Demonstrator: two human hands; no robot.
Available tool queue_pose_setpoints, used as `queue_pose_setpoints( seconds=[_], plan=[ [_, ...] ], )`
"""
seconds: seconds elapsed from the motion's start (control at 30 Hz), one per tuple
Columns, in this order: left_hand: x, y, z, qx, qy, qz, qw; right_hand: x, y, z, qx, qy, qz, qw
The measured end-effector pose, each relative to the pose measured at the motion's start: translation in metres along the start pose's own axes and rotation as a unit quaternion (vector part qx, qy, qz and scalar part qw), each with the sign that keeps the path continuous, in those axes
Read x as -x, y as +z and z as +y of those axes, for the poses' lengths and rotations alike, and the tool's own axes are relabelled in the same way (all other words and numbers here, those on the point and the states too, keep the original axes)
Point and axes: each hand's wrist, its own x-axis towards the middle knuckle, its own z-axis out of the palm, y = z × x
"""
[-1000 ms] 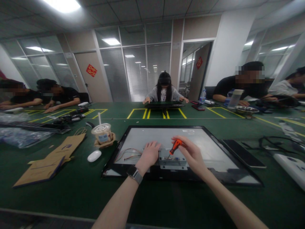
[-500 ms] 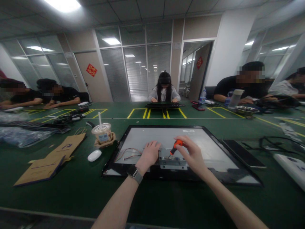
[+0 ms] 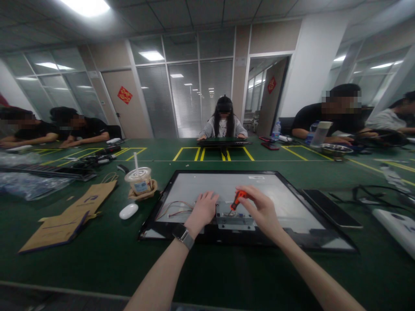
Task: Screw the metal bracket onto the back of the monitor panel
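A flat display panel [image 3: 279, 198] with a black frame and pale back lies on the green table in front of me. Near its front edge sits a metal bracket [image 3: 236, 225]. My right hand [image 3: 261, 209] grips a red and black screwdriver [image 3: 238, 200], tilted, with its tip down at the bracket. Just left of the bracket, my left hand [image 3: 205, 207] rests flat on the panel, fingers stretched out. Thin wires [image 3: 175, 206] lie on the panel to the left of that hand.
To the left are a white mouse [image 3: 129, 211], a drink cup [image 3: 140, 180] in a cardboard holder and a brown paper bag [image 3: 69, 216]. A black phone-like slab [image 3: 332, 208] lies along the panel's right side. Several people sit around the table; one person opposite [image 3: 223, 121] has another panel.
The screwdriver handle has turned slightly in my right hand. My left hand has stayed in place. The person opposite has moved their hands.
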Motion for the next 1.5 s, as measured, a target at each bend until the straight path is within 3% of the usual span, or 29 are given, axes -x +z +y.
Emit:
queue_pose_setpoints(
  seconds=[0.4,0.6,1.1,1.33,1.5],
  plan=[
    [0.0020,-0.0036,0.0015,0.004,0.003,0.007,1.000,0.0041,-0.0023,0.0009,-0.027,0.011,-0.021,0.999],
    [0.0017,-0.0053,0.0023,0.007,-0.006,-0.002,1.000,-0.0009,-0.0003,-0.0016,0.006,-0.008,0.007,1.000],
    [0.0007,0.0014,-0.0009,-0.001,0.008,0.017,1.000,0.0012,-0.0028,-0.0007,-0.004,0.003,-0.011,1.000],
    [0.0012,-0.0051,0.0022,0.002,-0.007,-0.014,1.000,-0.0013,-0.0014,-0.0041,0.012,-0.003,0.002,1.000],
    [0.0009,-0.0006,-0.0003,-0.002,0.002,0.004,1.000,0.0012,-0.0033,-0.0040,0.006,0.000,-0.011,1.000]
  ],
)
